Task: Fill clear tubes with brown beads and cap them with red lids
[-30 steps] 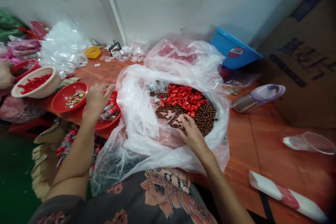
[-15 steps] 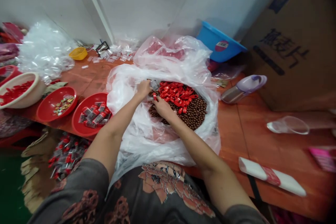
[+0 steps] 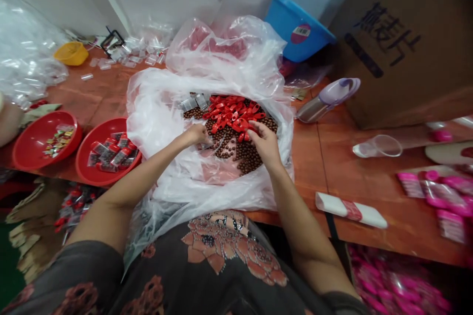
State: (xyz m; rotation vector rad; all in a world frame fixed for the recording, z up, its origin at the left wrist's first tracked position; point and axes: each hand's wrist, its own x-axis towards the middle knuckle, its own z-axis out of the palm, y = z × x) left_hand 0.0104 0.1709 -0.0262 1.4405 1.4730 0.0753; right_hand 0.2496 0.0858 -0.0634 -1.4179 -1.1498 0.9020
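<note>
Over the near left of a white plastic bag (image 3: 155, 103), my left hand (image 3: 195, 136) is closed round a small clear plastic container (image 3: 207, 143), partly hidden by the fingers. My right hand (image 3: 265, 143) reaches to the right edge of a heap of red plastic caps (image 3: 231, 110); its fingers are apart at the caps, and I see nothing held in them. Brown chocolate-coloured balls (image 3: 249, 157) lie under and around the caps inside the open bag. Several clear containers (image 3: 189, 103) rest on the balls at the back left.
To the left stand a red bowl of filled, red-capped containers (image 3: 82, 170) and a red bowl of small wrapped pieces (image 3: 20, 150). A blue basin (image 3: 295, 24), a bottle (image 3: 325, 101) and a large cardboard box (image 3: 388, 83) stand right. A clear cup (image 3: 386, 146) lies on its side.
My hands have moved apart: the left came nearer with the clear container, the right went right to the caps. The red cap between my right fingers is no longer seen there. The view shifted right.
</note>
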